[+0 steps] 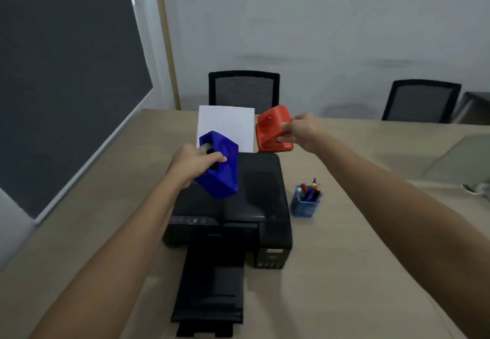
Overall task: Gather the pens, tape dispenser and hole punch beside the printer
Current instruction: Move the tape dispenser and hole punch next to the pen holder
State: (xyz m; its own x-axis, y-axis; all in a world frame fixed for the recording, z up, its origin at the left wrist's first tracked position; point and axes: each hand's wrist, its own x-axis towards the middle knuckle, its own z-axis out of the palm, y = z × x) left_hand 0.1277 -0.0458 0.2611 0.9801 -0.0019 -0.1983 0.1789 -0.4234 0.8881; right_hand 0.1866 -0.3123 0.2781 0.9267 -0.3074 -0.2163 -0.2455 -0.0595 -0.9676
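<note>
My left hand [195, 162] grips a blue tape dispenser [221, 169], held tilted in the air above the black printer [254, 195]. My right hand [301, 131] holds an orange hole punch [270, 129] in the air behind the printer's back right corner. A blue mesh cup [305, 204] full of several coloured pens [311, 188] stands on the table just right of the printer.
A white sheet [228, 123] sticks up from the printer's rear feed. The printer's output tray [212, 293] extends toward me. The beige table [358, 259] runs to the wall; two black chairs [244, 89] stand behind it. A dark board [66, 73] hangs at left.
</note>
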